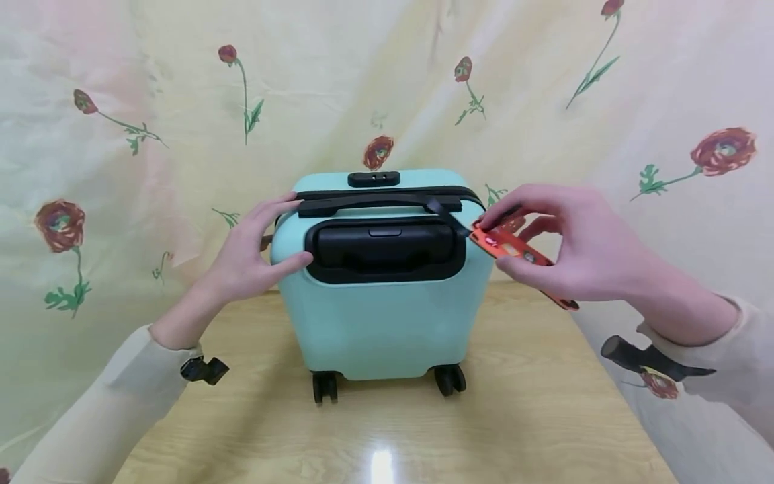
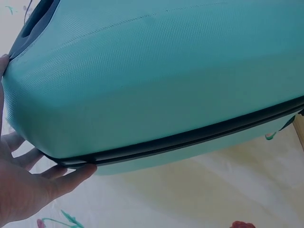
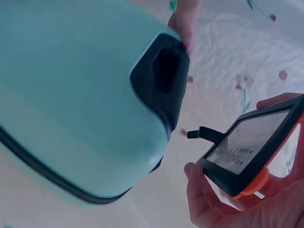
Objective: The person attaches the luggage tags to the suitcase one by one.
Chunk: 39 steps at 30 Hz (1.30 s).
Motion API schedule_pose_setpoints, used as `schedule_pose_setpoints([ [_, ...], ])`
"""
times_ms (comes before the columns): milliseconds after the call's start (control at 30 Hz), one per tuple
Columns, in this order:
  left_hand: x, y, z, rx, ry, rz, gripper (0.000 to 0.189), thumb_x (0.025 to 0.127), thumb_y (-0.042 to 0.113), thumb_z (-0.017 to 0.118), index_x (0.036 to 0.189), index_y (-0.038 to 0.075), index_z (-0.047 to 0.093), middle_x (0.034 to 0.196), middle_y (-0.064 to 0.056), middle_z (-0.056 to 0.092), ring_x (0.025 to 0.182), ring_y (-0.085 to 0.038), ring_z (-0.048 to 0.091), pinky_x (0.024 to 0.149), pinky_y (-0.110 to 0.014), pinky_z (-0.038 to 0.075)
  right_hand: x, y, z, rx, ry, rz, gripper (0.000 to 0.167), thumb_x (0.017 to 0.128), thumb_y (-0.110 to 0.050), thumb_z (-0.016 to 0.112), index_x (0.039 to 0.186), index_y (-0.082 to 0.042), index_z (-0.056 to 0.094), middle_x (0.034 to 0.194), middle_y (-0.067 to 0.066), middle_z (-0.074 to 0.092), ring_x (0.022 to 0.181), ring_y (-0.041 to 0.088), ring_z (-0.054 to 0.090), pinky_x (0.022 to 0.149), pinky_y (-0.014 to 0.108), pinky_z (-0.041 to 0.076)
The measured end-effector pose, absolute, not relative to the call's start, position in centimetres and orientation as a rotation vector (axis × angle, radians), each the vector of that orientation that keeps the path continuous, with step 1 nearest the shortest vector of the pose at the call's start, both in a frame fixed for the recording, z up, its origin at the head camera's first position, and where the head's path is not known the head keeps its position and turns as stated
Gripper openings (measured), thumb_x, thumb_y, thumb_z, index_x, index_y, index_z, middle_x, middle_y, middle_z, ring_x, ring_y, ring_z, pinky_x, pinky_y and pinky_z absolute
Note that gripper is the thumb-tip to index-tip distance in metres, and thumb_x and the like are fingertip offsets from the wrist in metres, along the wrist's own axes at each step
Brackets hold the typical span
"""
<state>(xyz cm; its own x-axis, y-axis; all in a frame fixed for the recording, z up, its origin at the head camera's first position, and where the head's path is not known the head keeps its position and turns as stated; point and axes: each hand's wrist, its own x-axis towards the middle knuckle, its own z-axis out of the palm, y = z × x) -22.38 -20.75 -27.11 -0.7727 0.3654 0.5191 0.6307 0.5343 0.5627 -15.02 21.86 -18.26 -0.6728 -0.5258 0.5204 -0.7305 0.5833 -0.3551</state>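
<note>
A mint-green suitcase [image 1: 387,329] stands upright on its black wheels, its black carry handle [image 1: 375,200] at the top. My left hand [image 1: 248,252] rests spread on its upper left corner, thumb on the front, fingertips [image 2: 78,176] along the zip edge in the left wrist view. Right of the suitcase, my right hand [image 1: 586,245] pinches an orange luggage tag [image 1: 504,245] between thumb and fingers. A black strap [image 1: 446,216] runs from the tag to the carry handle's right end. In the right wrist view, the tag shows a dark-framed printed card [image 3: 249,142].
Under the suitcase is a wood-grain table [image 1: 387,430]. Behind it hangs a pale flowered cloth [image 1: 338,87]. A black combination lock [image 1: 373,179] sits on the suitcase top, and a black retractable handle [image 1: 387,245] lies in the front recess.
</note>
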Motion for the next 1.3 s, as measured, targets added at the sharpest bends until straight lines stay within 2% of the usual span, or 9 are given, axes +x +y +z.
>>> schedule_pose_setpoints([
  [333,-22.3,-20.9,-27.0,-0.818,-2.455,-1.081,0.075,0.092,0.02,0.084,0.158,0.014,0.05,0.169,-0.01,0.041,0.151,-0.036,0.044,0.102,-0.062,0.056,-16.2,19.7,-16.9,0.968,-2.724,0.84,0.024,0.088,-0.014,0.083,0.111,-0.022,0.078,0.107,-0.004,0.079,0.089,0.009,0.076,0.076,0.022,0.06],
  [600,-22.4,-21.2,-26.8,-0.802,-2.477,-1.045,0.075,0.091,0.023,0.085,0.157,0.015,0.051,0.17,-0.008,0.041,0.151,-0.033,0.045,0.104,-0.06,0.057,-18.0,18.1,-15.7,0.799,-2.902,0.821,0.018,0.094,-0.024,0.079,0.112,-0.02,0.077,0.112,0.006,0.081,0.081,0.02,0.08,0.067,0.029,0.058],
  [700,-22.6,-21.2,-26.3,-0.828,-2.483,-0.971,0.071,0.092,0.029,0.082,0.155,0.014,0.052,0.167,-0.01,0.044,0.15,-0.034,0.045,0.113,-0.06,0.05,-18.3,17.5,-15.3,0.785,-2.906,0.75,0.017,0.095,-0.026,0.079,0.111,-0.021,0.078,0.113,0.005,0.08,0.084,0.017,0.079,0.066,0.031,0.057],
  [767,-22.9,-21.2,-25.4,-0.846,-2.502,-0.925,0.064,0.096,0.034,0.075,0.153,0.013,0.055,0.163,-0.013,0.048,0.149,-0.036,0.044,0.116,-0.063,0.044,-18.3,17.1,-14.9,0.79,-2.91,0.713,0.015,0.094,-0.027,0.079,0.108,-0.021,0.078,0.112,0.006,0.079,0.07,0.02,0.076,0.061,0.033,0.056],
  [833,-23.5,-21.0,-24.0,-0.868,-2.531,-0.906,0.052,0.102,0.035,0.066,0.148,0.01,0.06,0.156,-0.017,0.054,0.145,-0.038,0.046,0.114,-0.065,0.04,-18.4,16.7,-14.5,0.775,-2.936,0.684,0.016,0.094,-0.029,0.078,0.107,-0.02,0.078,0.111,0.007,0.08,0.057,0.022,0.069,0.052,0.037,0.052],
  [900,-24.3,-20.6,-22.1,-0.87,-2.581,-0.891,0.042,0.108,0.032,0.057,0.141,0.007,0.066,0.148,-0.018,0.061,0.138,-0.037,0.052,0.111,-0.063,0.044,-18.5,16.0,-14.1,0.753,-2.97,0.637,0.018,0.094,-0.031,0.077,0.106,-0.018,0.077,0.106,0.009,0.081,0.053,0.024,0.066,0.051,0.04,0.05],
  [1000,-25.6,-19.6,-19.1,-0.877,-2.659,-0.814,0.034,0.111,0.024,0.052,0.131,0.007,0.073,0.131,-0.017,0.072,0.117,-0.032,0.065,0.095,-0.047,0.056,-18.8,15.0,-13.4,0.727,-3.002,0.543,0.021,0.093,-0.034,0.075,0.106,-0.017,0.078,0.095,0.006,0.082,0.068,0.019,0.072,0.06,0.039,0.052],
  [1100,-26.7,-17.9,-16.7,-0.954,-2.729,-0.631,0.029,0.109,0.019,0.055,0.128,0.012,0.077,0.114,-0.012,0.078,0.098,-0.025,0.069,0.08,-0.035,0.055,-19.0,14.1,-12.8,0.747,-3.005,0.465,0.02,0.092,-0.034,0.074,0.101,-0.018,0.08,0.085,0.001,0.082,0.083,0.014,0.075,0.07,0.037,0.053],
  [1300,-29.1,-13.3,-14.1,-1.262,-2.809,-0.394,0.029,0.108,0.013,0.058,0.128,0.019,0.079,0.111,-0.008,0.075,0.094,-0.021,0.067,0.085,-0.034,0.053,-19.2,13.3,-12.2,0.786,-3.018,0.406,0.018,0.091,-0.036,0.073,0.09,-0.018,0.078,0.073,-0.002,0.078,0.064,0.015,0.07,0.065,0.038,0.051],
])
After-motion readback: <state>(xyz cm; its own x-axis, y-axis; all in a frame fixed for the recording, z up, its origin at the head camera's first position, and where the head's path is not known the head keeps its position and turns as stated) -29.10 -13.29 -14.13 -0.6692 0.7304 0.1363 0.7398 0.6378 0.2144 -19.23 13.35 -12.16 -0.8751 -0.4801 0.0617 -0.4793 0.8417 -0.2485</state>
